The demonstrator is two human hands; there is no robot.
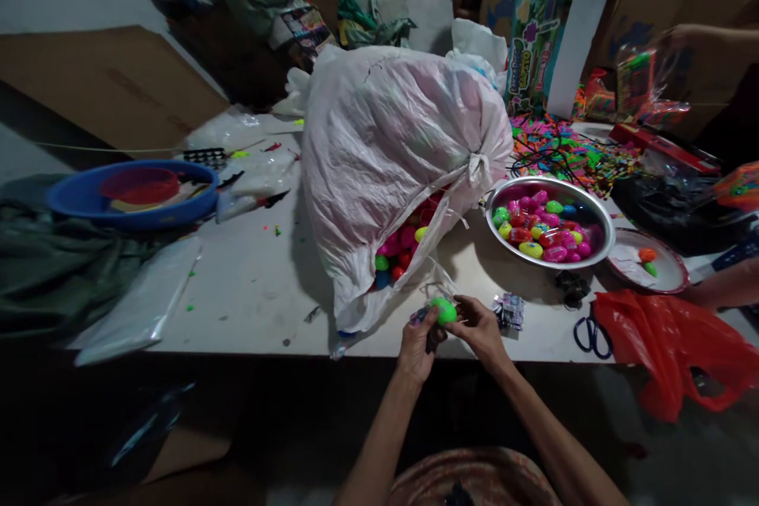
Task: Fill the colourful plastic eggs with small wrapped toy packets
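Observation:
A bright green plastic egg point(443, 311) is held just above the table's front edge. My left hand point(417, 346) closes round its left side, with something small and dark-patterned also between the fingers, too small to make out. From the right, the fingers of my right hand point(483, 334) pinch the same egg. Behind my hands lies a big white woven sack point(385, 142), its torn opening showing coloured plastic eggs point(405, 239). Close to my right hand are small printed packets point(510, 311). A steel bowl point(608, 241) farther right holds several coloured eggs.
Right of my hands lie scissors point(591, 337), a red plastic bag point(670, 340) and a plate point(681, 278) with two small eggs. A blue basin point(65, 202) and clear plastic bags point(139, 308) are on the left. Another person's arm point(726, 285) reaches in at right.

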